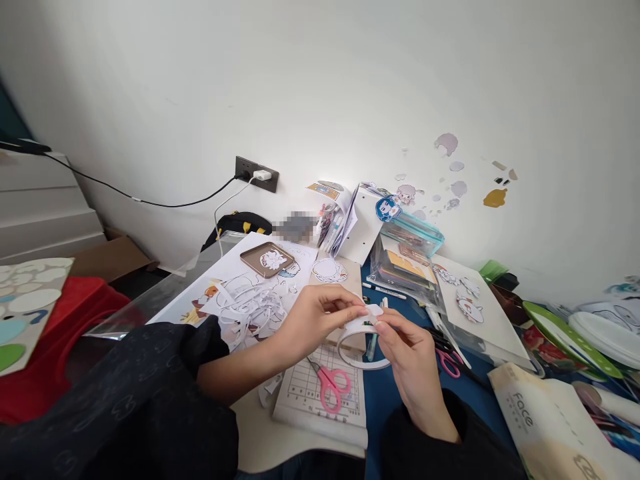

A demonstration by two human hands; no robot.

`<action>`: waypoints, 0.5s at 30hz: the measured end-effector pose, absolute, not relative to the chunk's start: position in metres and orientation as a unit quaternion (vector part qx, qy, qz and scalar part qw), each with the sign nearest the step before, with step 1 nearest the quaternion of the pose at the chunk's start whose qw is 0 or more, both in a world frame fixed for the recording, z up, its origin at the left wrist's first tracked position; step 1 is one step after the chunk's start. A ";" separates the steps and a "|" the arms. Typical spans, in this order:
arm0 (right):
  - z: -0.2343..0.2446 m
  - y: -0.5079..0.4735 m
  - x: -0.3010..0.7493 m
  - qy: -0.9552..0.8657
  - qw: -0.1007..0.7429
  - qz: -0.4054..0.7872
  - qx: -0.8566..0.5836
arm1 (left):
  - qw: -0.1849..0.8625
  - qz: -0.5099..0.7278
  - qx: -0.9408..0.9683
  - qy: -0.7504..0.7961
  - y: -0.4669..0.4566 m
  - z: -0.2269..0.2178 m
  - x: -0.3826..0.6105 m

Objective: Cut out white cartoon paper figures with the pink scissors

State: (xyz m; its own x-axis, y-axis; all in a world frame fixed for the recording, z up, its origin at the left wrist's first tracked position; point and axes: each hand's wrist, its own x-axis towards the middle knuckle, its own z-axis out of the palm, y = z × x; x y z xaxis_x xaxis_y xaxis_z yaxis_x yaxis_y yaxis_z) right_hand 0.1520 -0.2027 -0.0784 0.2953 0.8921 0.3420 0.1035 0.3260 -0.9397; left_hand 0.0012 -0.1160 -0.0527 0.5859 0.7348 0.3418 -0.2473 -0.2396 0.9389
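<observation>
Both my hands meet over the desk at a small white piece [374, 310], perhaps paper or tape. My left hand [313, 320] pinches its left side between thumb and fingers. My right hand [413, 350] is closed on its right side, thumb and index fingertip together. Just under the fingertips hangs a white ring [367, 365] that looks like a roll of tape; I cannot tell which hand bears it. Below lie pink-handled scissors [333, 390] on a printed notebook [320, 417]. White paper scraps [250, 307] are heaped beside my left forearm.
A brown tray [255, 257] holds a paper cutout. Behind stand a white file holder [360, 227] and a teal pencil case [415, 230]. More pink scissors [450, 363] lie right of my right hand. A tissue pack [530, 413] sits at front right.
</observation>
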 end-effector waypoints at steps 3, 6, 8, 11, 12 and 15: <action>-0.079 -0.202 0.153 -0.502 0.640 0.295 -0.500 | 0.586 0.410 0.675 0.182 -0.116 -0.052 0.001; -0.078 -0.202 0.153 -0.492 0.648 0.277 -0.511 | 0.587 0.397 0.680 0.186 -0.116 -0.051 0.001; -0.077 -0.202 0.153 -0.483 0.655 0.264 -0.518 | 0.592 0.383 0.684 0.187 -0.117 -0.052 0.002; -0.077 -0.202 0.155 -0.480 0.657 0.249 -0.525 | 0.607 0.364 0.682 0.185 -0.116 -0.055 0.003; -0.078 -0.202 0.155 -0.483 0.655 0.246 -0.527 | 0.612 0.362 0.678 0.185 -0.114 -0.056 0.004; -0.077 -0.203 0.154 -0.503 0.636 0.235 -0.536 | 0.623 0.368 0.664 0.188 -0.110 -0.059 0.004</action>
State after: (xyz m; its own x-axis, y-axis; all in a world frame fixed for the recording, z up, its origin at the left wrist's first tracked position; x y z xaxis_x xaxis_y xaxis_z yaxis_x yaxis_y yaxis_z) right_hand 0.1537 -0.2028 -0.0767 0.3830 0.8383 0.3881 0.2413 0.3147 -0.9180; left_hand 0.0044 -0.1099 -0.0593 0.6585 0.7082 0.2546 -0.2085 -0.1533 0.9659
